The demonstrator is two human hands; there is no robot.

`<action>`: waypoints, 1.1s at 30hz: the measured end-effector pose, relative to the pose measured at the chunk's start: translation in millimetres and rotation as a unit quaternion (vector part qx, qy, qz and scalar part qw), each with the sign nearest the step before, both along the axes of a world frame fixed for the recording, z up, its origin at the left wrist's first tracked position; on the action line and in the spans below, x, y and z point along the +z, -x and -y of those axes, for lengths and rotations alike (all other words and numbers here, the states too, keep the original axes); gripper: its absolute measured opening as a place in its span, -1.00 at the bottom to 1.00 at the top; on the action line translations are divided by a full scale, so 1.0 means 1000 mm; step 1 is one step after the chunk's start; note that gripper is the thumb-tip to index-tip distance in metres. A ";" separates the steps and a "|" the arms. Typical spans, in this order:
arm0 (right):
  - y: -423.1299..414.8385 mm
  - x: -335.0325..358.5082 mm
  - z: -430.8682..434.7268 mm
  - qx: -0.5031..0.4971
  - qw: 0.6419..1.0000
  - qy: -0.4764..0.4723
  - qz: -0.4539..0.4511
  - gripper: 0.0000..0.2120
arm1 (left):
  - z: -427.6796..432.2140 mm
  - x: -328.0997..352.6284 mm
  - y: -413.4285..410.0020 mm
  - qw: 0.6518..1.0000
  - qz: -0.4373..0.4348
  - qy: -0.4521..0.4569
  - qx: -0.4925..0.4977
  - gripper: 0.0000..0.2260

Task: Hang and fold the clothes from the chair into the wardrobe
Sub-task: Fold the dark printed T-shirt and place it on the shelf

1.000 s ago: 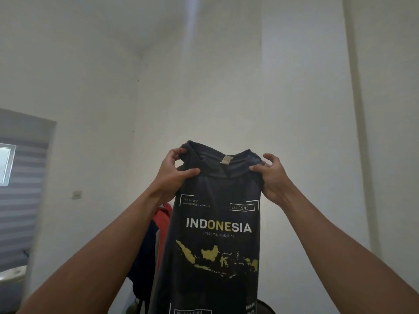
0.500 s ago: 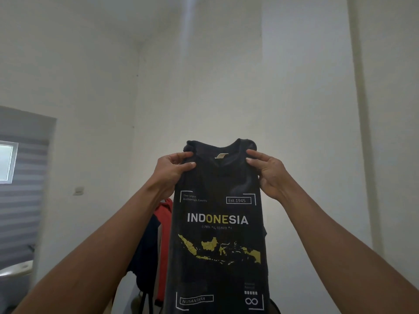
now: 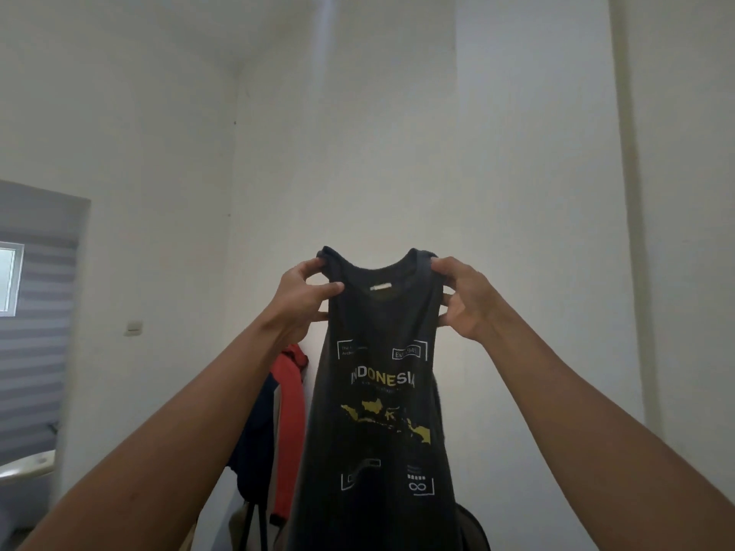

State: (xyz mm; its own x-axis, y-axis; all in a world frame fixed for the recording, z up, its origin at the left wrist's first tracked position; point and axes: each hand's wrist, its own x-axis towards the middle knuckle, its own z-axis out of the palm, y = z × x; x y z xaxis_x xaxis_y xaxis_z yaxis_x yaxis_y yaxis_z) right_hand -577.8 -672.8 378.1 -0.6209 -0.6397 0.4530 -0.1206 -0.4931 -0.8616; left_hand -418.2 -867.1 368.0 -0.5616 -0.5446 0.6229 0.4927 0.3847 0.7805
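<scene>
Both hands are up: the left hand point(image 3: 300, 298) and right hand point(image 3: 463, 298) each pinch a shoulder of the dark T-shirt point(image 3: 380, 411), which hangs between them against the white wall point(image 3: 397, 153); red and navy clothes point(image 3: 288, 415) hang below the left hand

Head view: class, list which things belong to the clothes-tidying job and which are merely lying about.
Job: dark T-shirt, pinched at its shoulders by left hand and right hand; perhaps the red garment and navy garment hanging behind.
Just there: wall switch, window blind.
</scene>
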 end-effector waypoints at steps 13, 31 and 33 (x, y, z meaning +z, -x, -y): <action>0.003 -0.006 0.004 -0.010 0.999 0.046 -0.027 -0.65 | 0.003 -0.004 0.003 0.998 -0.048 0.027 -0.033 -0.46; 0.002 -0.025 -0.004 0.057 0.997 0.056 0.006 -0.67 | 0.007 -0.025 0.010 0.988 -0.023 -0.081 -0.128 -0.63; -0.003 -0.032 -0.007 0.066 0.997 0.049 -0.003 -0.70 | 0.003 -0.032 0.010 0.990 -0.009 -0.074 -0.123 -0.62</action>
State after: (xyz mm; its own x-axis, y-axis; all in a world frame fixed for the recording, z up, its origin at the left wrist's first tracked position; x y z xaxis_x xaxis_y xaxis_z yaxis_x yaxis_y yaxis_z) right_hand -575.1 -665.7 346.3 -0.5308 -0.6684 0.5210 -0.0540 -0.5868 -0.8079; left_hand -428.5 -870.3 335.7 -0.6786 -0.4783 0.5575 0.5711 0.1337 0.8099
